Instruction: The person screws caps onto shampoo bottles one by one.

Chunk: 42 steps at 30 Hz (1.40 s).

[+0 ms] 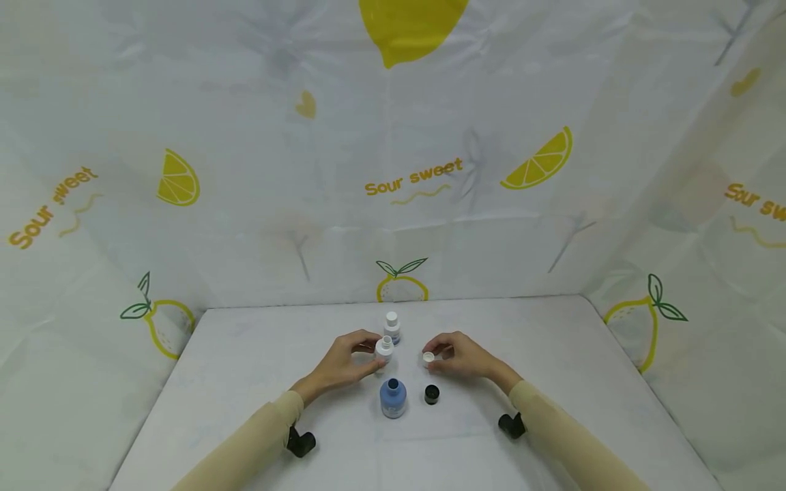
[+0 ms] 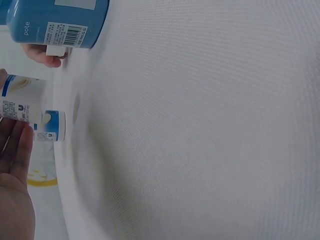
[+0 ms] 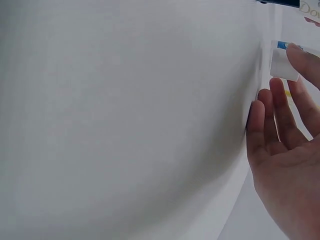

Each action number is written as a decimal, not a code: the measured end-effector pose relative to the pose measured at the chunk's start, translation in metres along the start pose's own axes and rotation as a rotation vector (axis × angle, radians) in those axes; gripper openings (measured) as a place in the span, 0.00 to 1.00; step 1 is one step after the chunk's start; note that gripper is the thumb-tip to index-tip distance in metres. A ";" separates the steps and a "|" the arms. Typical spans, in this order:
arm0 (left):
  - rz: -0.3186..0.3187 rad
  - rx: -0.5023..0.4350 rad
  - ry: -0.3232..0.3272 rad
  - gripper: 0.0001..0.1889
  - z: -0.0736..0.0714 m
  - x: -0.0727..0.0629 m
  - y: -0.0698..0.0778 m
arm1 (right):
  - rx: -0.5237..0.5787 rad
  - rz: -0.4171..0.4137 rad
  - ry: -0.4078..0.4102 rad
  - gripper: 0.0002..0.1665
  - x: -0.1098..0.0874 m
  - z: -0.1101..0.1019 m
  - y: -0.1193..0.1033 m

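Note:
My left hand [image 1: 345, 359] grips a small white bottle [image 1: 384, 350] between thumb and fingers, its open neck upward. In the left wrist view this bottle [image 2: 26, 100] shows a gap between its base and the table. My right hand [image 1: 464, 356] pinches a white cap [image 1: 428, 358], hollow side up, close over the table; its lower fingers rest at the tabletop in the right wrist view. Just behind the held bottle stands a second white bottle [image 1: 391, 327] with its cap on. Nearer to me, an uncapped blue bottle [image 1: 393, 401] stands upright.
A black cap [image 1: 432, 394] lies right of the blue bottle. The white table [image 1: 270, 344] meets a lemon-printed curtain [image 1: 258, 252] at the back and both sides. Black wrist cameras [image 1: 301, 442] hang below both sleeves.

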<state>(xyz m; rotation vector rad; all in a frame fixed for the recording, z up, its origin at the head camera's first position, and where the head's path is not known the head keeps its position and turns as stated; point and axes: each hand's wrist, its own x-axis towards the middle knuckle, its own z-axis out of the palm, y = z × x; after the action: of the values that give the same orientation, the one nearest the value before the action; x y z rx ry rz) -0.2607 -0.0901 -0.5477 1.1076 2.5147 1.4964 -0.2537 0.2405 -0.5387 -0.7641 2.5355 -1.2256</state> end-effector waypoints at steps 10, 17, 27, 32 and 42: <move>0.007 0.010 0.006 0.21 -0.001 0.000 0.001 | 0.069 0.012 -0.010 0.17 0.004 -0.011 -0.014; -0.008 -0.003 -0.004 0.21 -0.003 0.002 0.006 | 0.128 -0.035 -0.009 0.17 0.009 -0.015 -0.034; -0.012 -0.011 -0.007 0.21 -0.007 0.005 0.011 | 0.115 -0.120 0.049 0.20 0.017 -0.012 -0.057; -0.021 -0.030 -0.018 0.22 -0.007 0.006 0.010 | 0.107 -0.147 0.051 0.20 0.020 -0.008 -0.062; 0.019 -0.046 -0.021 0.20 -0.004 0.007 0.012 | 0.106 -0.158 0.023 0.21 0.023 -0.003 -0.068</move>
<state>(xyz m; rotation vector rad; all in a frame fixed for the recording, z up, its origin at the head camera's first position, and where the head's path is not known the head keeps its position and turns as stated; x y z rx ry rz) -0.2607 -0.0860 -0.5338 1.1376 2.4500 1.5306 -0.2498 0.1946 -0.4830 -0.9445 2.4443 -1.4137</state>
